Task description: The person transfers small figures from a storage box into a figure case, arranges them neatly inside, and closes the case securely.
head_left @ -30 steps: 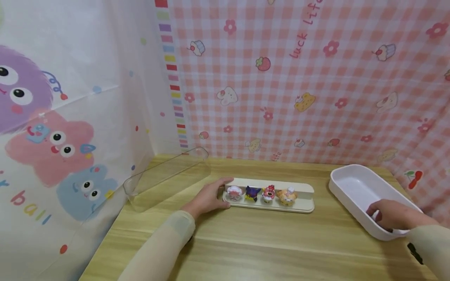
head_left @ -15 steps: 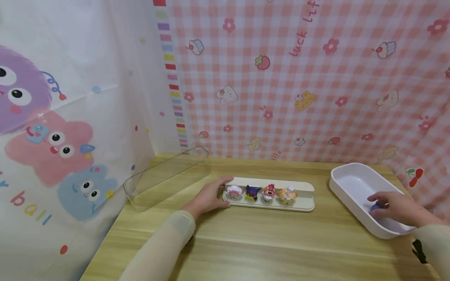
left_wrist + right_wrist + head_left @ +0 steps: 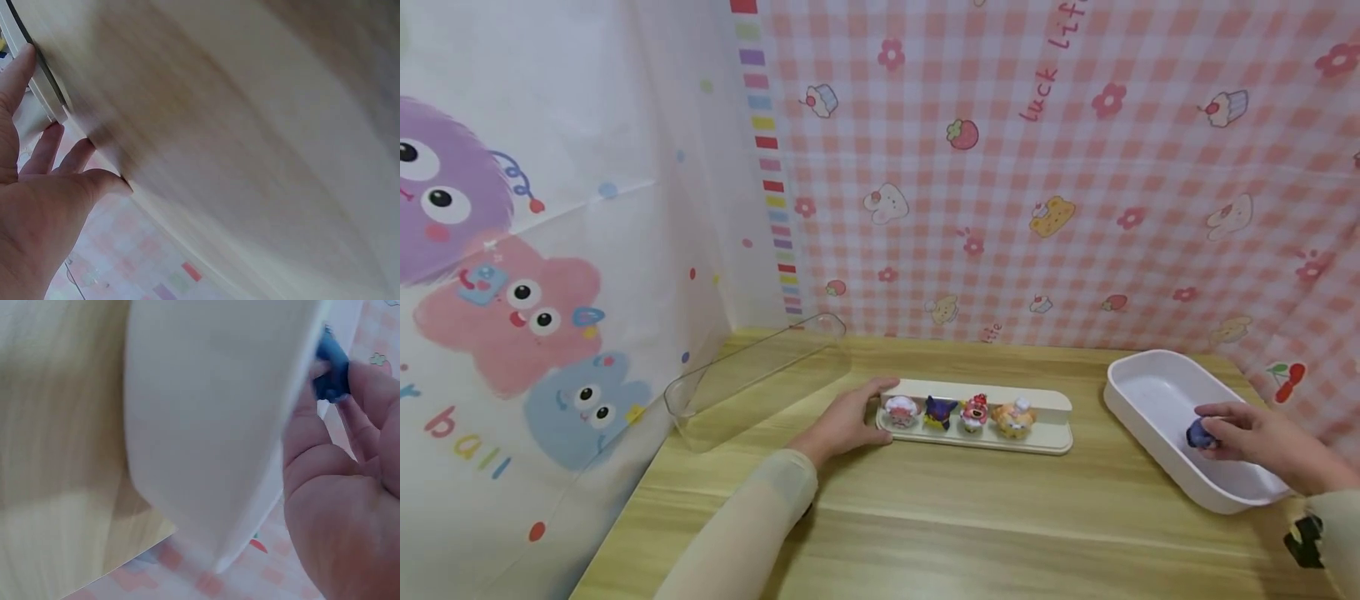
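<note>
With my right hand (image 3: 1270,442) I pinch a small dark blue figurine (image 3: 1199,433) between thumb and fingertips, over the white bin (image 3: 1138,433). The right wrist view shows the blue figurine (image 3: 332,369) just past the bin's rim. My left hand (image 3: 846,423) holds the left end of a long cream display base (image 3: 1051,435), thumb at its front edge and forefinger at the raised back strip. On that base stands a row of figurines: a white-and-pink one (image 3: 900,411), a purple-and-yellow one (image 3: 938,412), a red-and-pink one (image 3: 973,414) and an orange one with a white top (image 3: 1014,418).
A clear plastic cover (image 3: 756,383) lies slantwise at the table's back left. Wood-grain table (image 3: 970,517) surface shows in front of the base and between it and the bin. A checked pink cloth (image 3: 925,183) hangs behind, a cartoon-printed one (image 3: 647,250) at the left.
My right hand has risen from inside the bin with the blue figurine, which now shows clearly at the fingertips. My left hand and the figurines on the base have stayed put.
</note>
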`<state>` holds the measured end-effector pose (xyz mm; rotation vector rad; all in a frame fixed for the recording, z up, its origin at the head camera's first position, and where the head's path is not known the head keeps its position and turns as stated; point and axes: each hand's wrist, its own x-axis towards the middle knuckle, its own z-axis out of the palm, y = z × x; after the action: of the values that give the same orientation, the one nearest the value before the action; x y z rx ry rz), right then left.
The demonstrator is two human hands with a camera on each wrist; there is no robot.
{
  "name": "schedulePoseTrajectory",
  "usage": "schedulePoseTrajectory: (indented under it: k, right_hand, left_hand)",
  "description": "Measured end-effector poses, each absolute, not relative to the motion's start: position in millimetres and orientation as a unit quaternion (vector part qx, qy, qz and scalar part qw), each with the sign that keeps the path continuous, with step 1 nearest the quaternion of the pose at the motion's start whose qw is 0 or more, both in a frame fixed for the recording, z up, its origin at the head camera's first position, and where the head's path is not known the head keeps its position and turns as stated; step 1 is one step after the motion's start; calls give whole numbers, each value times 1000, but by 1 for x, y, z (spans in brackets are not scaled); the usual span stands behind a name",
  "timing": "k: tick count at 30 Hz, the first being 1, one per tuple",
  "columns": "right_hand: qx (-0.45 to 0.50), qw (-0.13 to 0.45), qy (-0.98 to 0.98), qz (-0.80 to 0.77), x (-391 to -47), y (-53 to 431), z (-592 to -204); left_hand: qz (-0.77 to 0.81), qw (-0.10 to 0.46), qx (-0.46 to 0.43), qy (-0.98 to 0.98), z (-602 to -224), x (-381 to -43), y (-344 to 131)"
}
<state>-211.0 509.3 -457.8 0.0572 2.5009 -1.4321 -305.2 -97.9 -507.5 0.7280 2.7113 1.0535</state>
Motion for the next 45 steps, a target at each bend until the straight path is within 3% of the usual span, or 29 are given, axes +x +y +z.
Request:
schedulePoseTrajectory:
  k: [9, 27, 36, 45]
  right_hand:
    - [-3, 117, 810, -575, -215, 498, -452]
    - [15, 51, 980, -194, -215, 490, -453]
    - [22, 18, 975, -220, -214, 488, -452]
    - [14, -23, 950, -311, -211, 450, -433]
  left_hand:
    - [355, 70, 244, 900, -509, -306, -99]
    - [350, 75, 241, 902, -511, -305, -99]
    - [353, 76, 245, 900, -506, -305, -98]
    - [356, 79, 244, 899, -505, -304, -99]
